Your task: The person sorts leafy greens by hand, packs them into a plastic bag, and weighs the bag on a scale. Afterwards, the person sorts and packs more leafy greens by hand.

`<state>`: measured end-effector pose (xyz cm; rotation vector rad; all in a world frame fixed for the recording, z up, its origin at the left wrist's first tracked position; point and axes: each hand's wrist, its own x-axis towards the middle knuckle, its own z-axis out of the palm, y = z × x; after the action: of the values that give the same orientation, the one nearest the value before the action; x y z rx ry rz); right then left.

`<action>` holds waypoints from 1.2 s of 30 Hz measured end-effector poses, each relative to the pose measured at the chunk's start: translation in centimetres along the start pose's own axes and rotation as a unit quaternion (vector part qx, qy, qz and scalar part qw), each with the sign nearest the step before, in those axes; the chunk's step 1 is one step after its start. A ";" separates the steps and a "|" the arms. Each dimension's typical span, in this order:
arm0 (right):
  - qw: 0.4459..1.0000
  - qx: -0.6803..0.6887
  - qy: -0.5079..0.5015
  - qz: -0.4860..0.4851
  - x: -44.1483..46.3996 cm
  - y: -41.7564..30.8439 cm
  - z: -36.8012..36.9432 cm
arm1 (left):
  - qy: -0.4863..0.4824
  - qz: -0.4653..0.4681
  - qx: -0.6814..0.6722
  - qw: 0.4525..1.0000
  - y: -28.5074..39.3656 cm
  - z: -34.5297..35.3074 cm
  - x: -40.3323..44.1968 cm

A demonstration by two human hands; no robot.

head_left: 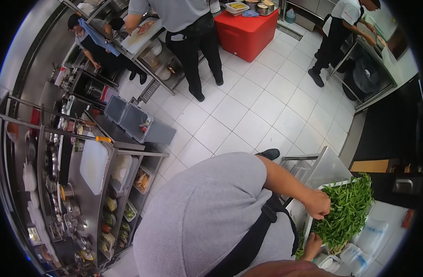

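Note:
A big heap of leafy greens (345, 207) fills a white tray (308, 226) at the lower right. My left hand (317, 205) is closed at the near side of the heap, its fingers curled in against the leaves. Lower down, my right hand (313, 245) is bent round the stems at the tray's near corner; its fingertips are partly hidden by the greens. Clear plastic packages (370, 233) lie beside the heap on a white surface. My grey-shirted shoulder and black apron strap cover much of the lower middle.
A metal counter corner (324, 161) stands beyond the tray. At left is a steel shelf unit (121, 184) with food containers, near an open grey bin (147, 127). A red cooler (246, 34) stands at the back. Several co-workers stand around the white tiled floor (248, 111).

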<state>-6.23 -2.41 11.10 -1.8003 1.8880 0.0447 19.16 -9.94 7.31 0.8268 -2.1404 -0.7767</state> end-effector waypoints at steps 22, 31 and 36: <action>0.985 0.147 -0.014 0.088 2.9 -1.8 2.5 | 0.010 -0.006 0.031 0.999 0.0 1.2 0.3; 0.990 0.114 0.031 0.070 5.2 2.6 5.0 | -0.005 0.049 0.014 0.999 -1.2 1.3 0.9; 0.952 0.067 0.288 0.082 1.0 0.7 4.6 | -0.022 0.079 -0.007 0.997 -0.7 1.2 1.7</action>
<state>-5.27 -1.57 6.52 -1.6727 2.3629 -0.5973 17.49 -11.28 6.79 0.6301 -2.2069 -0.7331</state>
